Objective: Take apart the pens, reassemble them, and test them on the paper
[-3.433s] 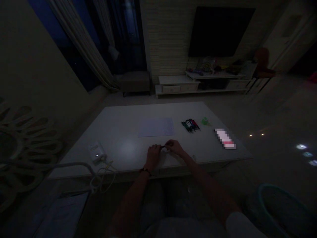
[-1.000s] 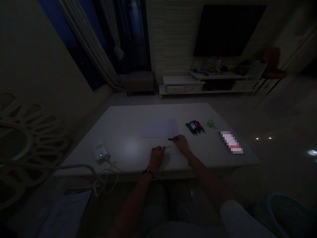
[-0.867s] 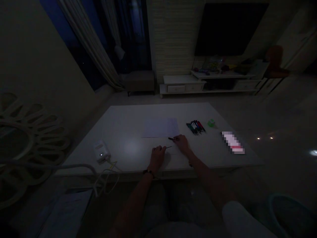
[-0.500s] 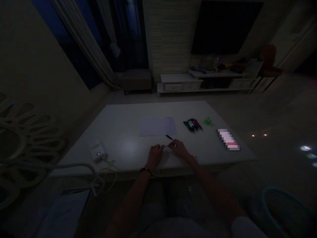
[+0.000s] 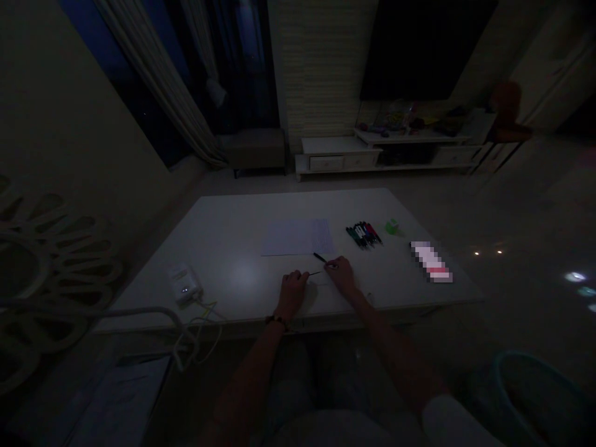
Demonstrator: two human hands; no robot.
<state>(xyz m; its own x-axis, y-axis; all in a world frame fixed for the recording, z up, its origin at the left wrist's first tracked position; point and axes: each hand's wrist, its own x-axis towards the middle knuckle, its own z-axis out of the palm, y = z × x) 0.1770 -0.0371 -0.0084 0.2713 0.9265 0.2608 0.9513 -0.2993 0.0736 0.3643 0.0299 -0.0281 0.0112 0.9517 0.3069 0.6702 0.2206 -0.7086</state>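
My left hand [image 5: 293,290] is closed near the table's front edge, its thumb and fingers pinching a thin dark rod that looks like a pen refill [image 5: 315,273]. The rod's free end points right. My right hand [image 5: 342,274] is closed just beyond that end, fingertips together, with a small pale bit showing between them. A black pen-like piece [image 5: 319,257] runs up to these fingertips; whether they grip it cannot be made out. Behind both hands lies a white sheet of paper [image 5: 288,239], with a lined or written strip along its right side.
Several pens [image 5: 363,234] lie in a row on the white table [image 5: 223,217]. Right of them are a small green object [image 5: 392,227] and a blurred-out phone-like thing [image 5: 431,261]. At left sits a white box [image 5: 184,282] with cables. A small clear item [image 5: 370,297] is near my right wrist.
My right hand has moved slightly right and away from the thin rod's end, which now shows free. My left hand stays in place with the rod.
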